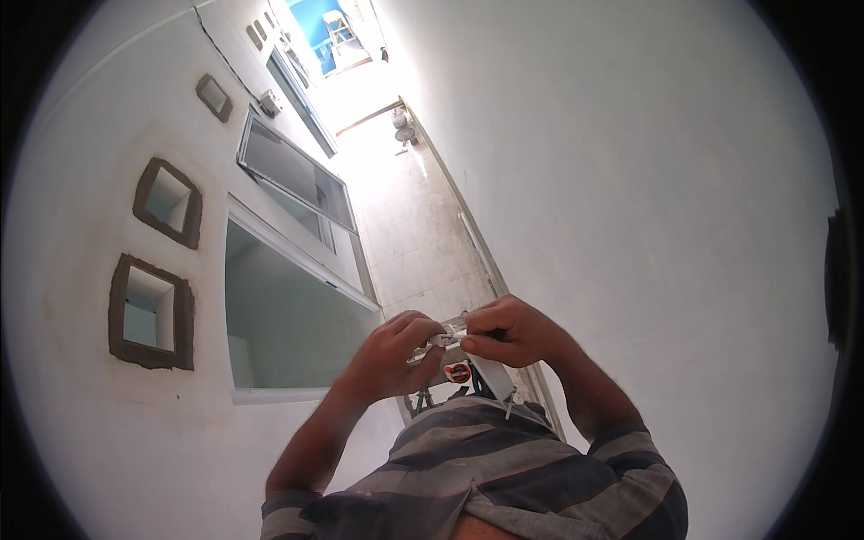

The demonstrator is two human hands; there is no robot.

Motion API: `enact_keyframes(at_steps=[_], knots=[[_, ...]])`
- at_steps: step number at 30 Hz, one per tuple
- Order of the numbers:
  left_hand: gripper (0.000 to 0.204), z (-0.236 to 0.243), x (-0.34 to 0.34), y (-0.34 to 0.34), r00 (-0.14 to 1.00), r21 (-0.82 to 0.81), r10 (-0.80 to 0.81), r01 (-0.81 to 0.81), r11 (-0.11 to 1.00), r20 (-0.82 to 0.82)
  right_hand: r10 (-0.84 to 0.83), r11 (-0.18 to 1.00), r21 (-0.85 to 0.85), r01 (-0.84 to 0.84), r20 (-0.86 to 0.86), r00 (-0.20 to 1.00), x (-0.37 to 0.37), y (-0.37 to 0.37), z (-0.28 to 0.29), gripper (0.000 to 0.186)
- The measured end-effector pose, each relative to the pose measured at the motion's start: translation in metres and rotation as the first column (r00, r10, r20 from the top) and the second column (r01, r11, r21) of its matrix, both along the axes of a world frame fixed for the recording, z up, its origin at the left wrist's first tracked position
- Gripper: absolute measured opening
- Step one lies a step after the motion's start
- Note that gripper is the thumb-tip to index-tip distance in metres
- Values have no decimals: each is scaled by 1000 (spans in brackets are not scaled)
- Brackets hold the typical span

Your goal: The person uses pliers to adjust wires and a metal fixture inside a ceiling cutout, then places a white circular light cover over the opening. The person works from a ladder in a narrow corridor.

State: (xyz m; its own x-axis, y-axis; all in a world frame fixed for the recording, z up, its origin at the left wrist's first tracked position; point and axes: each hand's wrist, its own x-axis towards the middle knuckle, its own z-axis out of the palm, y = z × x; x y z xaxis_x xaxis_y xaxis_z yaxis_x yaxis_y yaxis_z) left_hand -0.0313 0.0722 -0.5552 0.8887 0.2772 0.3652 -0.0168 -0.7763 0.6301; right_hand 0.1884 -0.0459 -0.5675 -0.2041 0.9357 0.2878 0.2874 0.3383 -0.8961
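In front of my chest both hands meet over a small white piece [445,340], too small to name. My left hand [394,355] pinches its left side between thumb and fingertips. From the right, my right hand [515,333] is closed on the other side, thumb against bent index finger. Just below the hands hangs a long white flat-sided item [492,378], partly hidden by my hands and shirt. Beside it shows a round red-and-black sticker [459,372], and what carries it is hard to make out.
A plain white wall [630,180] rises on the right. On the left stand a window opening [288,315], a tilted framed pane [297,171] and square wall holes [151,310] with rough brown borders. The narrow tiled floor [405,234] runs toward a white stepladder [338,27].
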Motion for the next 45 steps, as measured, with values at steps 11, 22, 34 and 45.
enact_keyframes(at_steps=[11,22,34,45], knots=[[15,5,-2,-16,992,-74,121,-120,990,18,-225,958,156,239,-100,969,-28,-3,2,2],[10,15,-2,-27,993,-97,121,-119,988,15,-269,939,197,283,-94,959,-32,-11,5,5],[9,14,3,-36,995,-64,-6,13,998,102,-108,984,147,102,36,993,-12,-31,16,5],[10,19,3,-50,999,-210,40,-32,977,30,-136,991,-6,136,-57,989,-18,-45,33,13]])
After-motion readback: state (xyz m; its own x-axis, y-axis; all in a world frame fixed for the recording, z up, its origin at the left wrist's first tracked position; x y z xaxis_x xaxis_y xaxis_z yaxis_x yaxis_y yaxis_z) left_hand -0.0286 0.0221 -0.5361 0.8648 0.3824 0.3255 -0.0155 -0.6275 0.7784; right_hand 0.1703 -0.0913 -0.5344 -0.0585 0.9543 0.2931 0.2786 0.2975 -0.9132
